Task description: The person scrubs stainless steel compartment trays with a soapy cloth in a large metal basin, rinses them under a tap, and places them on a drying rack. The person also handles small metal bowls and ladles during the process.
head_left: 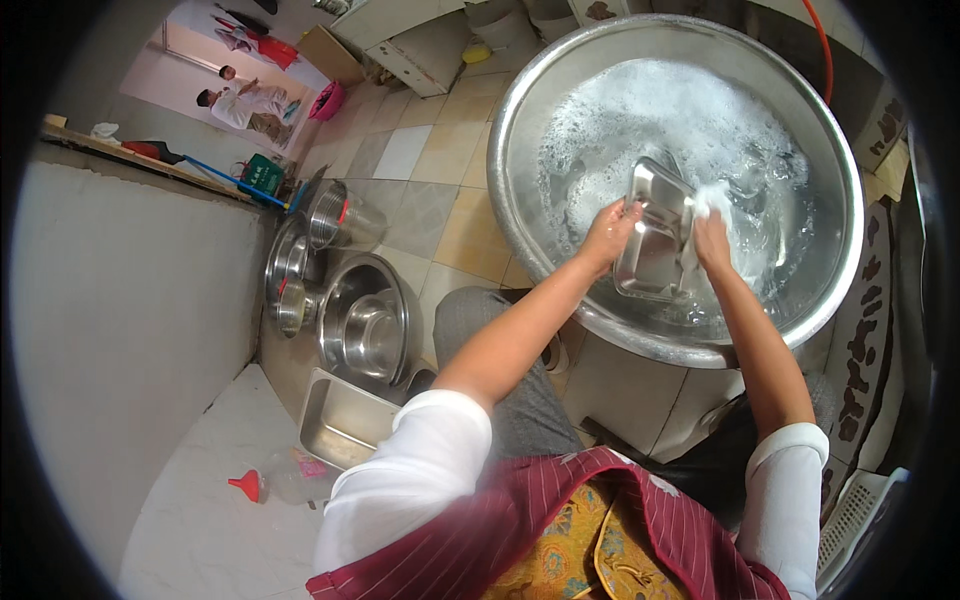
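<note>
A rectangular stainless steel pan (651, 259) is held tilted over a large round metal basin (517, 202). My left hand (609, 234) grips its left rim, thumb on the inner side. At the opposite side, my right hand (711, 238) holds a white cloth (712, 201) against or close to the pan's edge; exact contact is hard to make out. Soapy water (645, 90) with white foam fills much of the basin, and a submerged shape at its right side is unclear.
Left on the tiled floor are metal bowls (371, 330), a metal strainer pot (330, 214), another rectangular pan (349, 420) and a clear bottle (292, 476) near a red funnel (246, 486). An orange hose (823, 45) hangs behind the basin. Two people (244, 105) are at the far doorway.
</note>
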Tool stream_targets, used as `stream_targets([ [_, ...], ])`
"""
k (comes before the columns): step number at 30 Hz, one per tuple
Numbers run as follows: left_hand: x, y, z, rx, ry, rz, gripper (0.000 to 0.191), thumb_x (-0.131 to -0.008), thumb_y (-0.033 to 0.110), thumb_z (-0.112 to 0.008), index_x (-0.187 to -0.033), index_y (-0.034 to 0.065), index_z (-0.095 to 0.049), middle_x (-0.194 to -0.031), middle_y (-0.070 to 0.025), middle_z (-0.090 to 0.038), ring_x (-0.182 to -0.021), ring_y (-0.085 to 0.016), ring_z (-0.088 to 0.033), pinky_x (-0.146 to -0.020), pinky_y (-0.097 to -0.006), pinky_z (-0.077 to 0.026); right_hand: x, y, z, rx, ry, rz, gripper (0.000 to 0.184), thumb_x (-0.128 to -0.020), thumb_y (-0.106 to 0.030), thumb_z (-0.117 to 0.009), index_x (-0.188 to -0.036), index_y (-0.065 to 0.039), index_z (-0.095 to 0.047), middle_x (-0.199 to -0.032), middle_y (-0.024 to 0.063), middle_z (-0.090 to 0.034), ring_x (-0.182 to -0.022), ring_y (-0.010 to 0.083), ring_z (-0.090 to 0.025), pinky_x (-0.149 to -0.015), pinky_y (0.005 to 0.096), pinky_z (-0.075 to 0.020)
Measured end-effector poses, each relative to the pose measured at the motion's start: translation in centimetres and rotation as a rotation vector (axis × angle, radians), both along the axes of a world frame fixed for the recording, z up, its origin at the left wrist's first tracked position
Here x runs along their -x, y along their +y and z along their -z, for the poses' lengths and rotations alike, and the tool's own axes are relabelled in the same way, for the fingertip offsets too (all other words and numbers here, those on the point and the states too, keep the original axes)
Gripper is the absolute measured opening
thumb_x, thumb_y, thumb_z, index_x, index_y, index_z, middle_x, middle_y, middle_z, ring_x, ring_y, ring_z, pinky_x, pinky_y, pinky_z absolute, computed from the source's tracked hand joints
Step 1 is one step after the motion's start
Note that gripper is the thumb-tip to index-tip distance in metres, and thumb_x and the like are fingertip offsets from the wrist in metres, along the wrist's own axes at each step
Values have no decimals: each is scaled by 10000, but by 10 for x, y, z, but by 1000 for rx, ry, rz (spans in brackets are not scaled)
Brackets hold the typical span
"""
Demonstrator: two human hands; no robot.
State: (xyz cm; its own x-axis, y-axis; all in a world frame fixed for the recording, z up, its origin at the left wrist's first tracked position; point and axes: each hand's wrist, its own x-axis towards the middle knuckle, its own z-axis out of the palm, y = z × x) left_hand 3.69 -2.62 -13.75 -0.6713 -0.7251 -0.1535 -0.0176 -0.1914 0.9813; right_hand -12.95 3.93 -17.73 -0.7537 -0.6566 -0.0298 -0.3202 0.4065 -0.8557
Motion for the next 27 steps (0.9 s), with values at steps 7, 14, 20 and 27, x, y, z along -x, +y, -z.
stream_targets([
  [7,5,2,-3,-87,63,-174,400,-922,396,-460,-1025,21,-554,-880,-23,-564,-812,-101,-502,-737,-258,-422,-52,19,-18,290,92,-555,423,-758,-124,-479,-1158,14,-458,-1042,251,-538,-954,404,-497,-886,432,-389],
  [14,-26,-21,-15,-361,105,-332,369,-906,381,-470,-1003,34,-552,-874,-90,-592,-746,-219,-590,-653,-340,-505,-76,62,-57,15,186,-668,330,-642,65,-494,-960,-11,-446,-1000,249,-437,-960,411,-432,-850,430,-389],
  [20,-19,-15,-21,-13,-121,-108,411,-904,393,-502,-1024,4,-563,-845,-35,-585,-711,-79,-532,-590,-217,-436,34,18,2,-258,291,-365,251,-683,-67,-554,-925,-10,-589,-866,210,-618,-880,345,-587,-764,437,-461],
  [27,-8,-5,-54,255,-104,-110,391,-914,381,-492,-935,7,-605,-742,7,-568,-628,-53,-492,-550,-191,-389,31,10,-10,-102,84,-132,267,-769,-110,-486,-992,-1,-584,-922,223,-604,-915,322,-587,-813,402,-448],
])
